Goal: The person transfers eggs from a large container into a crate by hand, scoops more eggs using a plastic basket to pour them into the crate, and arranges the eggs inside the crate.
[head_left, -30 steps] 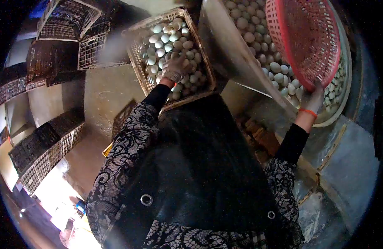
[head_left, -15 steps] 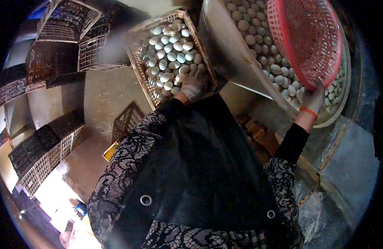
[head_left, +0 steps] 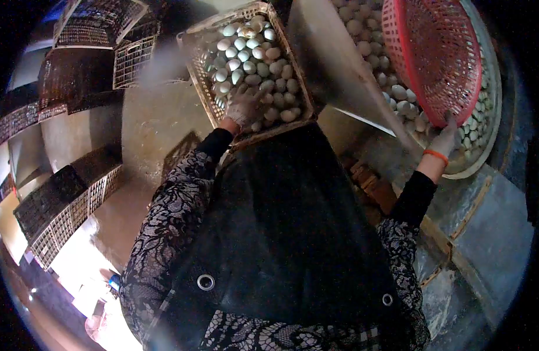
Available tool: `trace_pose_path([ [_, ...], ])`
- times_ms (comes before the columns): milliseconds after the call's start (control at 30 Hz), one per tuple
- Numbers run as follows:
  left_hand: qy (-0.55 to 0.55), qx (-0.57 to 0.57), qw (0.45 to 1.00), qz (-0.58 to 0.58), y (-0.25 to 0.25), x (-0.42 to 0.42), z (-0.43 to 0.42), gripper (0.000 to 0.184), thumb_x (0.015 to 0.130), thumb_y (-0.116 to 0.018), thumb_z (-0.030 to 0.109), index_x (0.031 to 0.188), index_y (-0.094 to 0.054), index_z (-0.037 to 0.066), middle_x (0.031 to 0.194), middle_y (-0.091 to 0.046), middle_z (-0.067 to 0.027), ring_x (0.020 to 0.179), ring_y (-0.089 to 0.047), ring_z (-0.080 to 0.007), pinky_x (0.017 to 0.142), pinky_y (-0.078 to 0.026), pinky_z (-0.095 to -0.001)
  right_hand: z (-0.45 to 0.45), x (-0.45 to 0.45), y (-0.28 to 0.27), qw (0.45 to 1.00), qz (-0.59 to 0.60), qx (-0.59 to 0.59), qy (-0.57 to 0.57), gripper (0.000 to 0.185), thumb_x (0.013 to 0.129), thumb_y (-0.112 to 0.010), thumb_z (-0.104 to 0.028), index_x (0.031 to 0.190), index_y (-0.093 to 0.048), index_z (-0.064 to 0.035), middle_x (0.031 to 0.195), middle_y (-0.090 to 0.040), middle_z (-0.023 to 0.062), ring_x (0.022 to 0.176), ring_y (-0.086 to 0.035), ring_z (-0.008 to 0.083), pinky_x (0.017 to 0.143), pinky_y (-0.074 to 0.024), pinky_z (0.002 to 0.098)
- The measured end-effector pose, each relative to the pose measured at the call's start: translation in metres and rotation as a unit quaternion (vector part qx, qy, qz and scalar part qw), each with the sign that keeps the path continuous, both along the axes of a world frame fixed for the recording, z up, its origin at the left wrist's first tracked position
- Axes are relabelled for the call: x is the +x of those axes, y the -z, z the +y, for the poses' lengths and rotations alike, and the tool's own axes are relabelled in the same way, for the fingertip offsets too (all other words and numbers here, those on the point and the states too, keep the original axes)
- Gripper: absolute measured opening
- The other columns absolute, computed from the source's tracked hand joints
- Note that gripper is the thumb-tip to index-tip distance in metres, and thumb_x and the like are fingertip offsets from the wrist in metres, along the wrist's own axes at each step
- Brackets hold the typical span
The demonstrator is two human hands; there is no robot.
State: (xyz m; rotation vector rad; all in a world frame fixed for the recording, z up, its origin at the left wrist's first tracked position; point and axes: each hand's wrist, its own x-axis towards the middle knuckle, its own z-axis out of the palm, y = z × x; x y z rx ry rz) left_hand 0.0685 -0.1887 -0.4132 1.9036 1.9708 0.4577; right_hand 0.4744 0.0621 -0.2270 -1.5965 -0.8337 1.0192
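My left hand [head_left: 246, 106], in a pale glove, lies on the eggs [head_left: 250, 57] at the near left part of a plastic crate [head_left: 310, 100]. Its fingers are spread over the eggs and grip none that I can see. White, pale blue and brownish eggs fill the crate. My right hand [head_left: 444, 140], gloved with an orange band at the wrist, is closed on the near rim of a red plastic basket [head_left: 440, 64]. That basket is tilted inside a large round tub [head_left: 363, 76], over many more eggs [head_left: 403, 107]. Its visible inside holds no eggs.
Stacked plastic crates [head_left: 76, 206] stand along the left side, with more crates [head_left: 134, 61] at the upper left. Some bricks [head_left: 372, 186] lie on the floor between the crate and the tub. A black apron [head_left: 281, 228] covers my front.
My left hand has moved leftward across the eggs, from the crate's near right part to its near left, with its fingers spreading. My right hand keeps hold of the red basket.
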Motion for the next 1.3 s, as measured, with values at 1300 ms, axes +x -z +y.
trace_pose_path([
  [1300, -0.175, 0.322, 0.878, -0.307, -0.225, -0.022, 0.146, 0.042, 0.084, -0.060, 0.018, 0.120, -0.048, -0.002, 0.109, -0.054, -0.0108, 0.093, -0.051, -0.0166, 0.084, -0.041, -0.0266, -0.036, -0.026, -0.003, 0.950, 0.256, 0.008, -0.181, 0.038, 0.085, -0.052, -0.016, 0.120, -0.046, -0.0035, 0.115, -0.053, 0.0085, 0.105, -0.050, 0.0199, 0.091, -0.0423, 0.0327],
])
